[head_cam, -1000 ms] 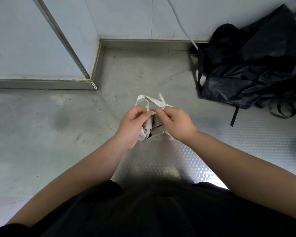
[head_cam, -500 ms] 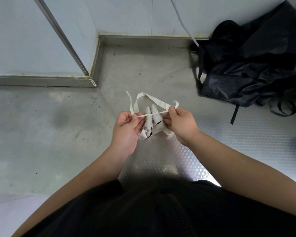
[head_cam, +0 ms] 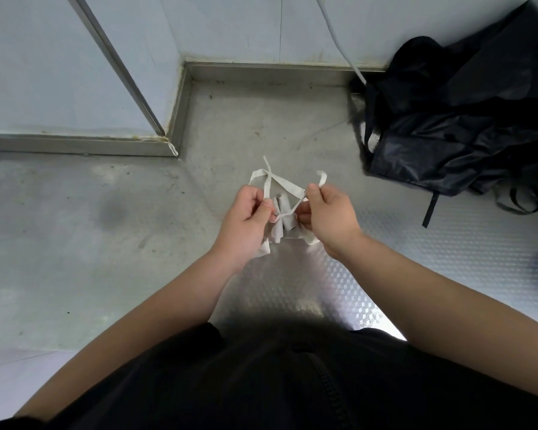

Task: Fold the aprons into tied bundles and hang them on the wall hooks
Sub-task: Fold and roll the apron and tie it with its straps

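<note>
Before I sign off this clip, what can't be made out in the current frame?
Head view only.
1. Knot state: the left hand and right hand pinch the white strap, and their fingers cover where it crosses the rolled bundle; tied or not, cannot tell.
2. The black fabric pile: cut off by the right edge; piece count unclear.
3. The wall hooks: outside the frame.

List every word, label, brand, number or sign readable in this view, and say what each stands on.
None: no readable text shows anywhere.
The pale apron bundle and the straps pinched by the left hand and the right hand are plain.
The black fabric heap shows no visible label.
The wall panels and the metal floor bear only stains.
</note>
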The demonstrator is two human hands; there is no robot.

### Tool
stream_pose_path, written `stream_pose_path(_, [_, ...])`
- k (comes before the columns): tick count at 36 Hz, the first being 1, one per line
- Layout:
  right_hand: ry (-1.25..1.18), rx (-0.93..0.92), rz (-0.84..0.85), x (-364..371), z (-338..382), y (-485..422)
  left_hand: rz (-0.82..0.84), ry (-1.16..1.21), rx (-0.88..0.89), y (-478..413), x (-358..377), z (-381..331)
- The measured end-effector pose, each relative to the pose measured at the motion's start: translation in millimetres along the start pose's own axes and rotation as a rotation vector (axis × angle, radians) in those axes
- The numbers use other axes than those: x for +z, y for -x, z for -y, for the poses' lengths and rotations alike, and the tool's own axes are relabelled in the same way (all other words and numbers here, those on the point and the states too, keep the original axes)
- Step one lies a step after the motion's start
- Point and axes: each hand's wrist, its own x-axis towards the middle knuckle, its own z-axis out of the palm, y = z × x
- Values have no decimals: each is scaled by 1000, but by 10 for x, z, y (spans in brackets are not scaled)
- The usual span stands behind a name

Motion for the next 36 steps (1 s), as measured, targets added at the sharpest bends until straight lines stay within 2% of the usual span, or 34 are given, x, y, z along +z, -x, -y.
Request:
stream_pose_path(2, [247, -186, 5, -28, 35, 29, 28, -98, 72, -13, -17, 29])
stream_pose_path(4, [381, -339, 27, -49, 61, 57, 70, -164, 122, -11, -14, 41])
stream_pose_path(8, [424, -568, 125, -68, 129, 84, 107, -176, 149, -1, -23, 26])
stream_pose_path(10, [423, -612, 183, -74, 135, 78, 140, -188, 158, -3, -42, 26])
stream_pose_path(15, [508, -569, 333, -74, 126, 57, 184, -206, 154, -4, -64, 30])
stream_pose_path(18, [511, -619, 349, -68, 140, 57, 188, -151, 131, -4, -73, 34])
stream_pose_path(22, [513, -582, 370, -75, 166, 58, 162, -114, 115, -25, -88, 39])
stream_pose_path(30, [532, -438, 210, -62, 102, 11, 182, -119, 104, -38, -81, 69])
stream_pose_path(36, [457, -336, 175, -72, 106, 17, 201, -123, 116, -49, -60, 65])
